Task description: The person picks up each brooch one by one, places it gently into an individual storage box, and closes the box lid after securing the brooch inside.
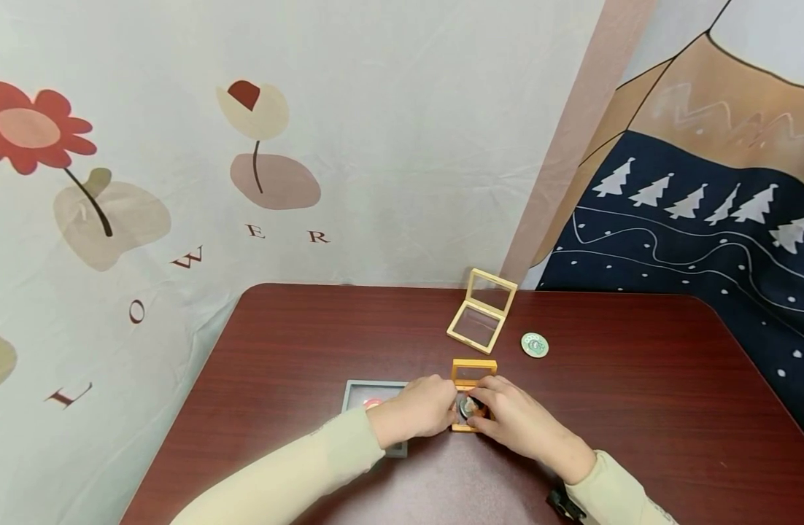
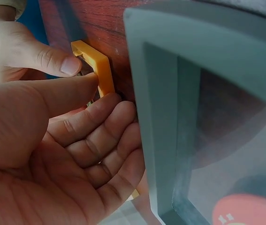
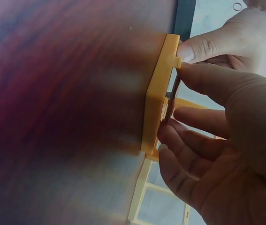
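Note:
A small orange hinged display frame [image 1: 464, 429] lies on the table with its lid tipped up at the far side. My left hand [image 1: 422, 405] grips its left edge between thumb and curled fingers; in the left wrist view the thumb rests on the orange rim [image 2: 104, 72]. Over the frame's base, my right hand [image 1: 516, 415] pinches a round badge [image 1: 469, 407] by its edges. Seen edge-on in the right wrist view, the thin badge [image 3: 172, 96] tilts at the frame's opening. Fingers partly cover its face.
Left of the orange frame lies a grey frame [image 1: 374, 383] with a pink disc [image 1: 372, 402] inside, partly behind my left arm. An opened cream frame [image 1: 494, 278] stands at the table's back edge. A green-and-white round badge [image 1: 535, 345] lies right of it.

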Motion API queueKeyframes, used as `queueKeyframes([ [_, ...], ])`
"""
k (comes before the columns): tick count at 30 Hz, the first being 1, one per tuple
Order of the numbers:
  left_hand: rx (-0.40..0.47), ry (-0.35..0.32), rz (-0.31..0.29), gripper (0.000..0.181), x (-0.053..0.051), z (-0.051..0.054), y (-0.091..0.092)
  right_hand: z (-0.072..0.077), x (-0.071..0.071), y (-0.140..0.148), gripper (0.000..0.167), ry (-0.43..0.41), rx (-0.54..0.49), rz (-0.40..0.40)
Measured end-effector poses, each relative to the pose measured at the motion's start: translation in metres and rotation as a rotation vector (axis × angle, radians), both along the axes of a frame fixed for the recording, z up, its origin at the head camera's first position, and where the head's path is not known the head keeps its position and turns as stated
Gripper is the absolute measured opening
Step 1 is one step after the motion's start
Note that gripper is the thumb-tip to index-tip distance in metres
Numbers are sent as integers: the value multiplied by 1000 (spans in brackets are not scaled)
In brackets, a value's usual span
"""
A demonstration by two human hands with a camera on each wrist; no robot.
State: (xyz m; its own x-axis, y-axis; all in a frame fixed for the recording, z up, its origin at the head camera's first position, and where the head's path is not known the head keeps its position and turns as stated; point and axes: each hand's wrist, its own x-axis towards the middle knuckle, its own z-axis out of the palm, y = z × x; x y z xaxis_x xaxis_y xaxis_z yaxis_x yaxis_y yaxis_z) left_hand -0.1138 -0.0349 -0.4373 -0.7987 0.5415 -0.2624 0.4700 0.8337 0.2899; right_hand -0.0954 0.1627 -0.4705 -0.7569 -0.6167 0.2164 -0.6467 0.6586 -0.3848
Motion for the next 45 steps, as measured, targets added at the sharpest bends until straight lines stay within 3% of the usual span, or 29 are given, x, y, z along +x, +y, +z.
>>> queueKeyframes([
  [8, 6, -24, 13, 43, 0, -3, 0, 1, 1, -1, 28, 18, -9, 6],
  [13, 17, -21, 5, 43, -2, -3, -1, 10, 1, 5, 24, 28, -32, -36],
  [19, 17, -26, 12, 41, -3, -3, -1, 30, -5, 19, 16, 132, -125, -99],
  [24, 22, -41, 19, 43, -2, -2, 0, 38, -13, 28, 16, 197, -207, -150],
  [35, 26, -88, 45, 40, 0, -3, 0, 27, -22, 31, 33, 54, -141, -213],
  [45, 24, -94, 50, 41, 0, -3, 0, 20, -21, 29, 30, 16, -105, -219],
])
